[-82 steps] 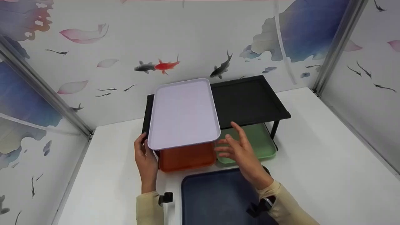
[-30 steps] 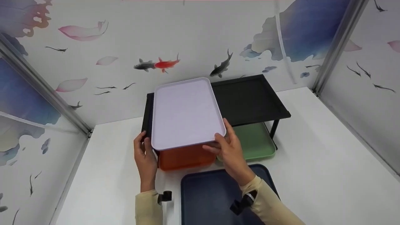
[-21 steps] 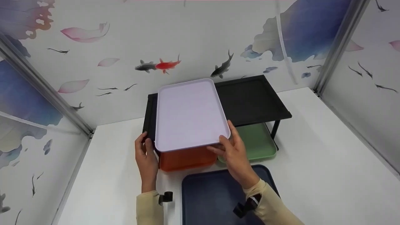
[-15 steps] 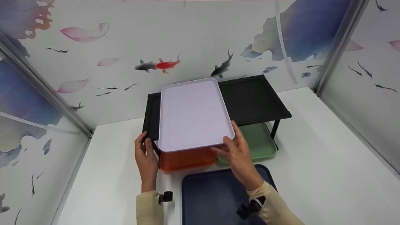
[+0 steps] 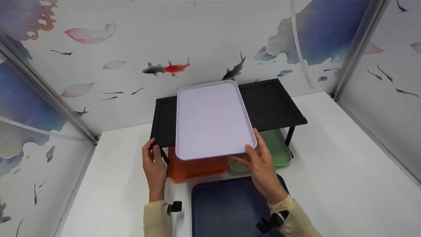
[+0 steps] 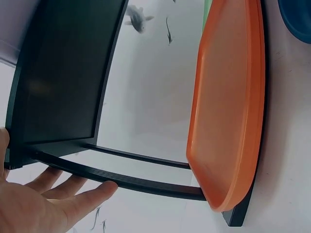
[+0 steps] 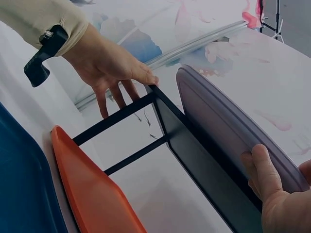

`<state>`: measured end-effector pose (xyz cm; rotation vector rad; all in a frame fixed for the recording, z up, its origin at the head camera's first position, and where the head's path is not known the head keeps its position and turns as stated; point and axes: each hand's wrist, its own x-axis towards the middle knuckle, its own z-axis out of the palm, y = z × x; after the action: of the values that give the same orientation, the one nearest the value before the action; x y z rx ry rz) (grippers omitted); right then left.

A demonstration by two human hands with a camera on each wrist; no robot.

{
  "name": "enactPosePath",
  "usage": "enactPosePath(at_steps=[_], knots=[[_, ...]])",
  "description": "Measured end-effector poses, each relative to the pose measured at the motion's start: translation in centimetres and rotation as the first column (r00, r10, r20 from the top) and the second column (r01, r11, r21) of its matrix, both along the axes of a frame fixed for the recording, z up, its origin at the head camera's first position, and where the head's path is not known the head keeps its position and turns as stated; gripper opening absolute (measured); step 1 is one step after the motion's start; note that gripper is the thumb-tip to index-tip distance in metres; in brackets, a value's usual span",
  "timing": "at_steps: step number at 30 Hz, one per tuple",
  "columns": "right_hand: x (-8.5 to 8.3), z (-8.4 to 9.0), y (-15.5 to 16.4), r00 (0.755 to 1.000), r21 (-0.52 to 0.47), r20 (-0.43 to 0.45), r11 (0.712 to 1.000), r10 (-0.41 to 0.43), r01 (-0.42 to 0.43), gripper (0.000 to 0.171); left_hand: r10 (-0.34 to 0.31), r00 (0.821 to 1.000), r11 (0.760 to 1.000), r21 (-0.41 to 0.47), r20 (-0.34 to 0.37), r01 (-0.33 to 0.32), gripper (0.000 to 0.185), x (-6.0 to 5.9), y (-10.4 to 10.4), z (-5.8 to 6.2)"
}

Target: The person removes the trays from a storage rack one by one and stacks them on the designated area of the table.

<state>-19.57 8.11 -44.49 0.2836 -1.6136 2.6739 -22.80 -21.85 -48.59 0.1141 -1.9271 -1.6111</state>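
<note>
My right hand [image 5: 261,168] grips the front right corner of a pale lavender tray [image 5: 213,121], thumb on the rim and fingers beneath. The tray lies over the middle of a black shelf rack [image 5: 271,102]; the right wrist view shows its underside tilted up from the rack top. My left hand [image 5: 154,168] holds the rack's front left corner, thumb at the top edge and fingers along the outer side of the leg, as the left wrist view [image 6: 58,194] also shows. Under the rack sit an orange tray [image 5: 194,169] and a green tray [image 5: 276,154].
A dark blue tray [image 5: 227,210] lies on the white table [image 5: 345,164] in front of the rack. White walls with painted fish and petals stand behind and at both sides. Each wrist carries a small black camera mount [image 5: 274,222].
My right hand came to the lavender tray's corner and took hold, and the tray slid right along the rack, uncovering the left part of its top. The left hand has stayed put.
</note>
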Motion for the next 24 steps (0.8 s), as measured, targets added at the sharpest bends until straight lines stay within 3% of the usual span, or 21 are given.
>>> enactPosePath(at_steps=[17, 24], knots=[[0.3, -0.1, 2.2, 0.999, 0.035, 0.004, 0.999, -0.033, 0.033, 0.066, -0.002, 1.0, 1.0, -0.01, 0.005, 0.002, 0.037, 0.0, -0.1, -0.1], [0.5, -0.3, 3.4, 0.999, 0.07, -0.033, 0.997, -0.041, 0.043, 0.063, 0.001, 1.0, 1.0, -0.019, -0.007, -0.001, 0.036, 0.0, -0.1, -0.1]])
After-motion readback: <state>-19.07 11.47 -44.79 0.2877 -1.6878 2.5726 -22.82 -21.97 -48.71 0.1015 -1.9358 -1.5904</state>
